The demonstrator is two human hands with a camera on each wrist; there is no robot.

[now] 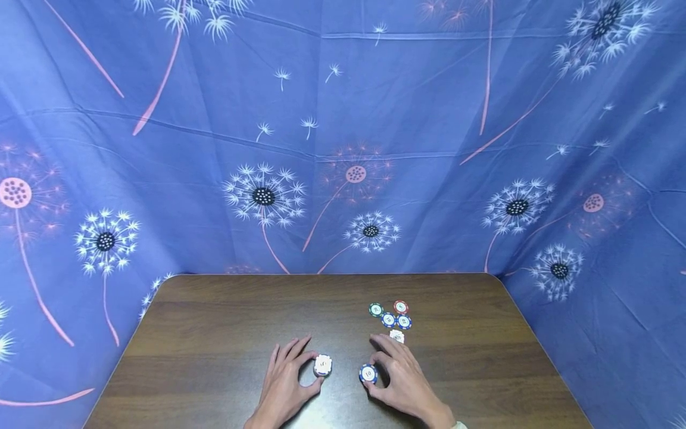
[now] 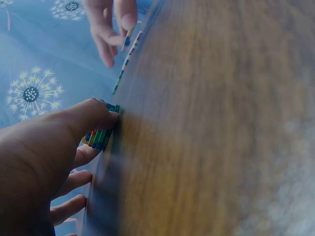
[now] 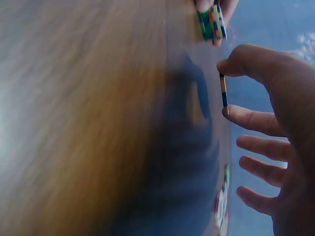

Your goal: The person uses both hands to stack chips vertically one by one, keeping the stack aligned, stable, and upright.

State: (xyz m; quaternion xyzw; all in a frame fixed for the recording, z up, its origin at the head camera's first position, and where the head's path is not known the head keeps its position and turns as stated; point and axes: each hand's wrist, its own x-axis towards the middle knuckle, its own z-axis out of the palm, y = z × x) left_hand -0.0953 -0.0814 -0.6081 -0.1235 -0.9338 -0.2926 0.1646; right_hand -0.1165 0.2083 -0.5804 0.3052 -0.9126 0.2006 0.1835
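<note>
My left hand pinches a short stack of poker chips between thumb and index finger, a white chip on top. Seen from the side in the left wrist view, the stack shows green, blue, red and yellow edges and stands on the table. To the right, my right hand pinches one blue poker chip marked 10 by its rim. In the right wrist view this chip is held above the table, its other fingers spread out. The left hand's stack also appears there.
Beyond the right hand lie several loose chips: a green one, a red one, two blue ones and a white one near the fingers. The brown wooden table meets a blue dandelion-print cloth behind.
</note>
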